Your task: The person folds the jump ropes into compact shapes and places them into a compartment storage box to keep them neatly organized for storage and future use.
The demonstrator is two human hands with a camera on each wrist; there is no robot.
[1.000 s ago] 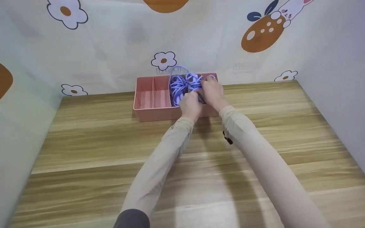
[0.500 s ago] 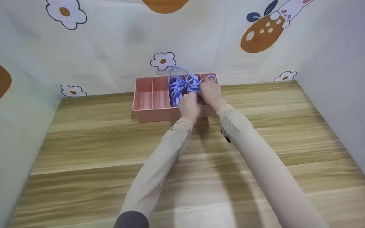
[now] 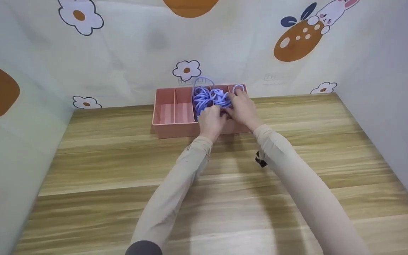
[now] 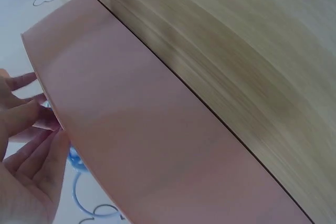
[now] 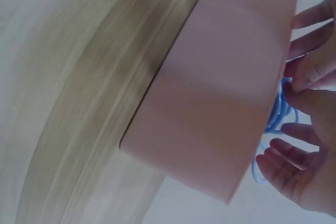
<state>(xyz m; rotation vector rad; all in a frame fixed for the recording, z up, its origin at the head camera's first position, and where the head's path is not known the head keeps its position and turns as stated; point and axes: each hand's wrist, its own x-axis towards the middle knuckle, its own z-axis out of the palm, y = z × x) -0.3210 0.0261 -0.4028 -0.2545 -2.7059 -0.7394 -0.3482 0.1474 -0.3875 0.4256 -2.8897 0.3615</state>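
A long pink divided box (image 3: 181,131) stands against the back wall. Its middle and right compartments hold a bundle of blue-violet cord (image 3: 204,97), with one loop arching above the back rim. My left hand (image 3: 211,122) reaches over the front rim and pinches part of the cord with curled fingers; the left wrist view shows this left hand (image 4: 34,179) low at the left. Beside it, my right hand (image 3: 243,108) holds the bundle between thumb and fingers. In the right wrist view, cord (image 5: 278,114) shows next to the right hand (image 5: 296,166). The box wall hides some fingertips.
The box rests on a wood-grain table (image 3: 119,170). A patterned cloth wall (image 3: 129,46) rises right behind it, with side walls left and right. The left compartments (image 3: 165,111) show bare pink floors. A small cord loop (image 3: 238,88) stands in the right end.
The right hand has shifted slightly right and toward the front rim, its thumb now near the left hand. Cord in the right bundle has shifted. The whole view has moved a little.
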